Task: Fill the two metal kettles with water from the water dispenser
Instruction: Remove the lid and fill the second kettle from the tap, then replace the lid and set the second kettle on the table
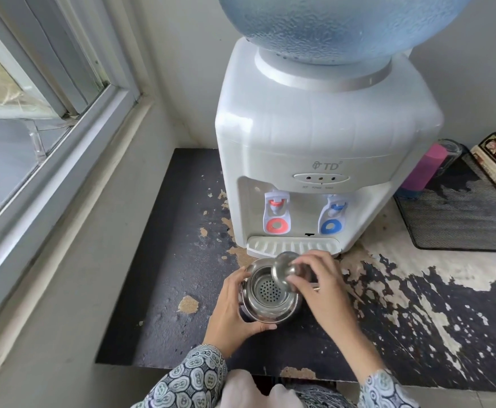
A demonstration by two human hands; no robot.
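Your left hand point(235, 310) grips the kettle point(270, 301); your right hand point(317, 278) pinches its lid point(283, 267), hiding the spout.

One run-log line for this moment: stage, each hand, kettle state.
stage: opening kettle | left hand: grips kettle body | right hand: holds lid lifted, tilted | kettle: open, strainer visible, before water dispenser, not under taps

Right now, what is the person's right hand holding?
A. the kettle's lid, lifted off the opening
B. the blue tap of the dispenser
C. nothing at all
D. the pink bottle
A: the right hand grips the metal lid tilted above the open kettle, whose perforated strainer shows inside, while the left hand holds the kettle's side.
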